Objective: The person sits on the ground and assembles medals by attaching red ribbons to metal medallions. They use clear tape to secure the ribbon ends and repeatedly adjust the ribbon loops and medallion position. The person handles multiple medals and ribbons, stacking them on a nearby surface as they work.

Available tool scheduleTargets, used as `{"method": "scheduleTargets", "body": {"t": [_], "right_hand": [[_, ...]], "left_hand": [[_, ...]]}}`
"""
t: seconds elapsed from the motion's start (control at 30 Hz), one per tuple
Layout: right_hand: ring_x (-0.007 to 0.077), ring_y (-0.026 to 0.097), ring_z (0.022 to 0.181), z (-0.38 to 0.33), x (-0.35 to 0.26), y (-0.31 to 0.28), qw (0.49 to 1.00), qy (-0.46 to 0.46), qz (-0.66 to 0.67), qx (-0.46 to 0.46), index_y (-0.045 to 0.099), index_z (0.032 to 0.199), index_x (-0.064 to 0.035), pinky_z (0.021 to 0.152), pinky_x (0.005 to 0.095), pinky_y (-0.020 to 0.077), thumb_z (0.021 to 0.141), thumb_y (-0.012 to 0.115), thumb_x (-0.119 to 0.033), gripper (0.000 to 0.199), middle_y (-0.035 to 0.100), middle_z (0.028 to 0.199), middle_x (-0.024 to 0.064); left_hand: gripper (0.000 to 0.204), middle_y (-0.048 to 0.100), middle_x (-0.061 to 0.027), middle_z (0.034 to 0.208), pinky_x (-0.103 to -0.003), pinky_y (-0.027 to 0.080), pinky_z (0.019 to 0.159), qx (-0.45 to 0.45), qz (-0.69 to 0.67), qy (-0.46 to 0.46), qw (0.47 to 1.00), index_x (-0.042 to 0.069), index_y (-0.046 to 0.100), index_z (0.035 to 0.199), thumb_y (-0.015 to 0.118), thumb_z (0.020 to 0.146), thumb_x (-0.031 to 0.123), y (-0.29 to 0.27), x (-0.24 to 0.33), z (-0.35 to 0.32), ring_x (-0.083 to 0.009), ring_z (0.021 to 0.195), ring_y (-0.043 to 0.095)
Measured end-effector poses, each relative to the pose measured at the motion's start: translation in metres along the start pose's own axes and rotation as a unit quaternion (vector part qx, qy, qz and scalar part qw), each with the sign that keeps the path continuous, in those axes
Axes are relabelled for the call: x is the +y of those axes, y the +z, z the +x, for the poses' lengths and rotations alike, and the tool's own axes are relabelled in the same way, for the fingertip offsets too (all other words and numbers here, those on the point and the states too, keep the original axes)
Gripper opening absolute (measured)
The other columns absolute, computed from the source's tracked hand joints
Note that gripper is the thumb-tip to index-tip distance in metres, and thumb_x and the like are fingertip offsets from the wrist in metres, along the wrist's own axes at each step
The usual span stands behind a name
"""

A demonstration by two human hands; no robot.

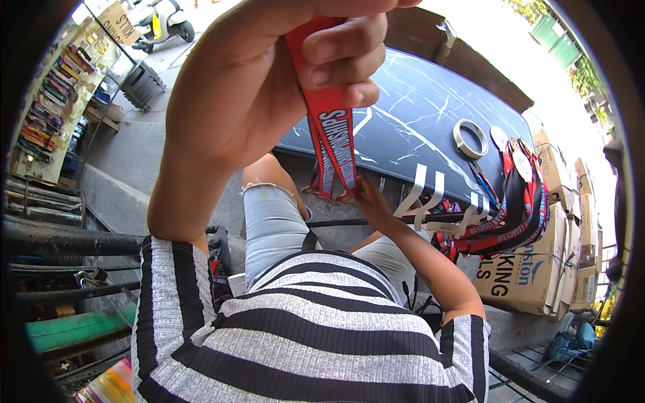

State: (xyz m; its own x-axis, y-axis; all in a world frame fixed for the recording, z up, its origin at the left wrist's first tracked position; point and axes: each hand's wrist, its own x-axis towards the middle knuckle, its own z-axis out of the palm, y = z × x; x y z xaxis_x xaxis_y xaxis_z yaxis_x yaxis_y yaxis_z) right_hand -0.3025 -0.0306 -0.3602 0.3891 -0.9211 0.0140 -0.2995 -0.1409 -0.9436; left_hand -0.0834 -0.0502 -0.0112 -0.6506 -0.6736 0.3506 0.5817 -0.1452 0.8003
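My left hand (235,101) is raised close in front of me, its fingers curled round the top of a red medal ribbon (342,144) with white lettering and dark edging. Two lengths of the ribbon hang down from it, spreading apart a little. At the lower end my right hand (369,201) has its fingers closed at a small medal (346,197), partly hidden by the fingers. Another dark metallic piece hangs beside it on the left. To the right, a heap of medals on red and black ribbons (527,201) drapes over the table's edge.
A dark marble-patterned table (403,114) stands ahead. On it lie a roll of tape (469,138) and a slim blue-and-black tool (485,185). White tape strips (418,188) stick up along its near edge. Cardboard boxes (531,275) stand right; metal racks (74,269) stand left.
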Motion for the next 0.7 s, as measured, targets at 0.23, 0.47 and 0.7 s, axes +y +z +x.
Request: {"method": "scheduleTargets", "body": {"t": [0.23,0.47,0.7], "right_hand": [[0.0354,0.057,0.090,-0.010,-0.003,0.007,0.997,-0.051,-0.063,0.008,0.047,0.113,-0.0017,0.078,0.0447,0.0432,0.091,0.054,-0.007,0.023,0.055,0.094,0.0182],[0.0372,0.051,0.093,-0.018,-0.030,0.013,0.978,-0.130,-0.157,-0.038,0.047,0.116,-0.0014,0.080,0.0443,0.0415,0.087,0.060,-0.013,0.033,0.050,0.097,0.0189],[0.0394,0.049,0.112,-0.015,-0.025,0.028,0.960,-0.223,-0.169,0.011,0.039,0.131,-0.0009,0.095,0.0466,0.0397,0.085,0.068,-0.014,0.056,0.049,0.117,0.0214]], "left_hand": [[0.030,0.036,0.0044,0.060,-0.026,0.036,0.055,0.036,-0.001,-0.082,0.996,0.002,0.057,0.119,0.058,0.093,0.018,0.001,0.008,0.004,-0.0089,0.053,0.039],[0.033,0.039,0.0042,0.063,-0.025,0.039,0.055,0.011,0.008,-0.064,0.998,-0.001,0.055,0.119,0.056,0.094,0.020,0.000,0.001,-0.002,-0.0065,0.055,0.039],[0.035,0.043,0.0042,0.066,-0.024,0.042,0.055,-0.007,0.038,-0.004,0.999,-0.004,0.053,0.118,0.054,0.094,0.022,0.014,-0.002,-0.002,-0.0040,0.056,0.040]]}}
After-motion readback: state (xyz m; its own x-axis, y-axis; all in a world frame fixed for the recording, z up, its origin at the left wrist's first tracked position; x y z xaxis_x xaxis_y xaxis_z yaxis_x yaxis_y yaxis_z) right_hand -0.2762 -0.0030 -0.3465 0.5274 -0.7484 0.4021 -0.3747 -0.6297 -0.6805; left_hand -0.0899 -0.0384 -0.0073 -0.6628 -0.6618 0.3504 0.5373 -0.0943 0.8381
